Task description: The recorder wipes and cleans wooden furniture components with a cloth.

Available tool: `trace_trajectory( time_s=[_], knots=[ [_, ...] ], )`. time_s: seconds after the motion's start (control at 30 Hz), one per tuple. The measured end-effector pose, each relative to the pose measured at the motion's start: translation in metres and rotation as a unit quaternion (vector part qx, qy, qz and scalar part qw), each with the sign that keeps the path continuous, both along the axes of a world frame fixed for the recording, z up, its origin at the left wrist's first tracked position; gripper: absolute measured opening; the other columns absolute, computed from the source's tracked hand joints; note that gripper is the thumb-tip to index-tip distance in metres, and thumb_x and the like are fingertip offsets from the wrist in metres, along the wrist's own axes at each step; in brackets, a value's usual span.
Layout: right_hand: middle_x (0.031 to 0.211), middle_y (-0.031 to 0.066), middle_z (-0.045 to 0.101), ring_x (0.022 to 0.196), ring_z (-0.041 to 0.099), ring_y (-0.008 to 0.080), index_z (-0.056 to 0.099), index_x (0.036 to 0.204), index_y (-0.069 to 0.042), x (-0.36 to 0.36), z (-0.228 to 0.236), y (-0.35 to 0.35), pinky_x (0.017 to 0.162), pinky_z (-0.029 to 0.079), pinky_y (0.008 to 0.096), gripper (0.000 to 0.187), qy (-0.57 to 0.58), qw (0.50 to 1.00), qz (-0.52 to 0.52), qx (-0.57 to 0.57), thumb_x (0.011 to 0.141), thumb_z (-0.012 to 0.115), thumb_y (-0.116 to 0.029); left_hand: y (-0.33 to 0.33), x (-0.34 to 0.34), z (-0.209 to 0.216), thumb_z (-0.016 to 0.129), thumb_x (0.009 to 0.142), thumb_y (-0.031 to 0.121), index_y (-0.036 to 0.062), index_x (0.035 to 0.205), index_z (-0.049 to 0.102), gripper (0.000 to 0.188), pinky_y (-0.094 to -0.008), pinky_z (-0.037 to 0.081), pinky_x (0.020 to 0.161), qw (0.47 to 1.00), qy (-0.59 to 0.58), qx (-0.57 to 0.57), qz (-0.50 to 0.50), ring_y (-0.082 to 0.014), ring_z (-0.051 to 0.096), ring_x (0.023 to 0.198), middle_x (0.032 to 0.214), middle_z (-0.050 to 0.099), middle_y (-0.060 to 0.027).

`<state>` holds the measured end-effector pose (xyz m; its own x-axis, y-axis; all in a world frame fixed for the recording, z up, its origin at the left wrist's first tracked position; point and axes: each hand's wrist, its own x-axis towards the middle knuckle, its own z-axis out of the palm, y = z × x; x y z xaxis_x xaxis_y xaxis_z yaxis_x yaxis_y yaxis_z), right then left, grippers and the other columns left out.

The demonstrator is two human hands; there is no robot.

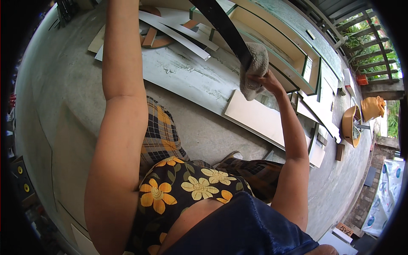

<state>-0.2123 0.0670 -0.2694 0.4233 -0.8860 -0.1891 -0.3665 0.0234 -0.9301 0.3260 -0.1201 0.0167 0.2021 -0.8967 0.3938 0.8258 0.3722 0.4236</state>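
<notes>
My right hand (pixel 268 81) is closed on a grey, fluffy cloth (pixel 257 63). The cloth is folded around the lower end of a long, dark flat strip (pixel 223 27), which slants up and out at the top edge. Straight up along the left runs my left forearm (pixel 123 46); its hand lies beyond the top edge, so what it touches is hidden. Below the strip lies a large pale, scuffed board (pixel 191 80) on the floor. A cream panel (pixel 255 117) rests over its near edge, just under the cloth.
Drawer-like wooden frames (pixel 272 34) with green edges stand behind the cloth. White strips (pixel 178 36) lie loosely at the top left. Farther right are a yellow tub (pixel 351 126), an orange bag (pixel 373 108) and a small wooden block (pixel 340 152) on the concrete floor.
</notes>
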Motion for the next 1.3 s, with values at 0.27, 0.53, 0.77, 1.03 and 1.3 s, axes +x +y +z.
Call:
trace_trajectory(
  time_s=[0.27, 0.53, 0.77, 1.03, 1.3],
  knots=[
    [0.111, 0.0091, 0.061, 0.101, 0.058, 0.0187, 0.054, 0.119, -0.001, -0.055, 0.020, 0.004, 0.090, 0.046, 0.0311, 0.060, 0.068, 0.993, -0.060, 0.072, 0.070, 0.080, -0.026, 0.008, -0.051, -0.086, 0.064, 0.086, 0.030, 0.0080, 0.083, 0.059, 0.023, -0.0422, 0.051, 0.069, 0.973, 0.010, 0.100, 0.208, -0.0235, 0.057, 0.071, 0.075, 0.058, -0.0051],
    [0.106, 0.0095, 0.061, 0.097, 0.060, 0.0209, 0.052, 0.118, -0.001, -0.052, -0.010, -0.003, 0.085, 0.050, 0.0356, 0.046, -0.164, 0.964, -0.055, 0.203, 0.080, 0.072, -0.018, -0.004, 0.024, -0.175, 0.067, 0.085, 0.033, 0.0048, 0.082, 0.059, 0.029, -0.0321, 0.051, 0.057, 0.915, 0.067, 0.222, 0.330, -0.0202, 0.055, 0.058, 0.069, 0.058, -0.0056],
    [0.094, 0.0083, 0.065, 0.087, 0.064, 0.0215, 0.063, 0.103, -0.003, -0.027, -0.035, -0.009, 0.079, 0.052, 0.0368, 0.025, -0.217, 0.941, -0.142, 0.218, 0.083, 0.068, -0.018, 0.012, -0.029, -0.297, 0.059, 0.076, 0.066, 0.0026, 0.139, 0.026, 0.095, -0.0511, 0.042, 0.092, 0.846, -0.120, 0.485, 0.186, -0.0388, 0.046, 0.114, 0.132, 0.036, -0.0211],
    [0.095, 0.0110, 0.065, 0.084, 0.064, 0.0221, 0.061, 0.103, 0.004, 0.040, -0.072, -0.065, 0.074, 0.053, 0.0343, 0.028, -0.256, 0.936, -0.131, 0.203, 0.083, 0.067, -0.016, 0.050, -0.067, -0.341, 0.058, 0.082, 0.052, 0.0095, 0.125, 0.048, 0.061, -0.0489, 0.047, 0.085, 0.677, -0.452, 0.580, 0.008, -0.0317, 0.059, 0.100, 0.112, 0.059, -0.0140],
    [0.102, 0.0151, 0.063, 0.089, 0.063, 0.0253, 0.056, 0.111, 0.008, 0.076, -0.084, -0.091, 0.079, 0.052, 0.0377, 0.042, -0.220, 0.948, -0.115, 0.199, 0.082, 0.068, -0.020, 0.058, -0.155, -0.363, 0.040, 0.081, 0.071, 0.0125, 0.136, 0.041, 0.080, -0.0521, 0.046, 0.086, 0.546, -0.638, 0.496, -0.222, -0.0368, 0.058, 0.108, 0.122, 0.054, -0.0251]
  ],
)
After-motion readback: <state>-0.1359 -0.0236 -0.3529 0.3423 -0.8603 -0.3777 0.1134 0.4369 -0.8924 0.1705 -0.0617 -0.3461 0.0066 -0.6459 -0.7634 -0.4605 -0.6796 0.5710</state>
